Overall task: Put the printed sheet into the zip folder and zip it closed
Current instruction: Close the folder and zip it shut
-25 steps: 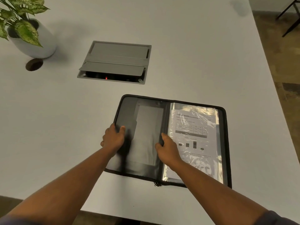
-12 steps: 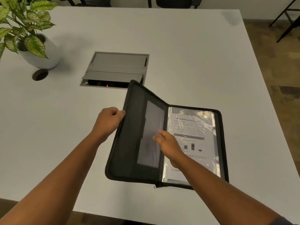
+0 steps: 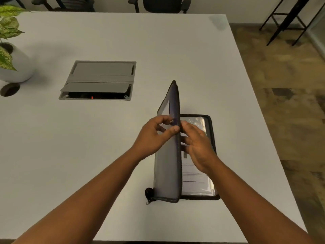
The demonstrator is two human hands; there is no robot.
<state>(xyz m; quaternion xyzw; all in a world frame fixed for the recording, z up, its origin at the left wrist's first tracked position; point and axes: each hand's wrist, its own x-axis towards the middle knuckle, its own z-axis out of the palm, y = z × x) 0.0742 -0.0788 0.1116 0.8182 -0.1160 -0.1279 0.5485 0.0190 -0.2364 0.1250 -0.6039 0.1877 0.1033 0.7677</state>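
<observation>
Looking down, I see a broad pale grey table [image 3: 175, 50] filling most of the view, with mottled brown flooring [image 3: 284, 81] along its right side, dark office chairs [image 3: 161, 4] past the far edge and a black metal stand [image 3: 288, 20] in the far right corner. Set into the tabletop at the left of centre is a grey cable hatch [image 3: 100, 80] with its flap raised and a small red light [image 3: 92, 97] glowing inside. At the far left stands a potted plant [image 3: 8, 50] in a white pot, with a round cable hole [image 3: 9, 89] just in front of it. The zip folder [image 3: 168, 161] lies near the table's right side, close to me: its back half is flat on the table, while its grey cover stands almost upright on the spine, dark zip edge turned toward me. The printed sheet [image 3: 195, 175] lies inside the flat half under a clear, shiny sleeve. My left hand [image 3: 154, 136] pinches the raised cover's edge between thumb and fingers. My right hand [image 3: 198, 147] is on the other side of the cover, fingers loosely spread over the sheet and grasping nothing I can see. The zip pull [image 3: 149, 202] hangs loose at the near left corner, the zip undone.
</observation>
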